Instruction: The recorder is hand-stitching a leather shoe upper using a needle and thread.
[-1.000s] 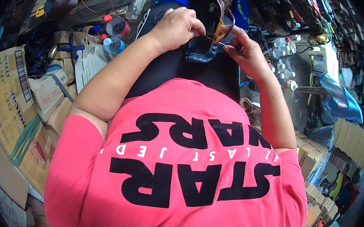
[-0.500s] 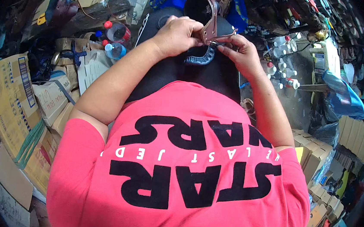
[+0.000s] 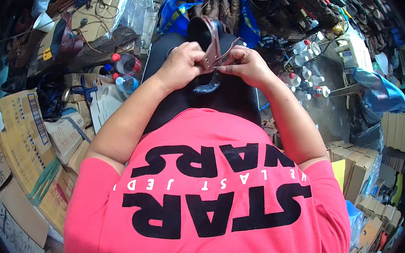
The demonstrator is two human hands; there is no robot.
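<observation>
Both my hands meet over my lap on a brown leather sandal (image 3: 212, 43) with thin straps. My left hand (image 3: 183, 63) grips the sandal's strap from the left side. My right hand (image 3: 247, 65) pinches a strap end from the right, fingers closed on it. The sandal stands upright on edge, its dark sole facing away. A dark curved piece (image 3: 207, 84) lies on my black trousers (image 3: 224, 97) just below the hands. Which part of the strap is being worked is hidden by my fingers.
A blue bag (image 3: 174, 8) holding brown shoes lies beyond my knees. Plastic bottles with red caps (image 3: 125, 64) stand at left, more bottles (image 3: 307, 85) at right. Flattened cardboard boxes (image 3: 24, 130) pile at the left, small boxes (image 3: 357, 169) at the right.
The sandal has turned from flat, sole facing me, to upright on edge. Both hands have closed in together on its strap.
</observation>
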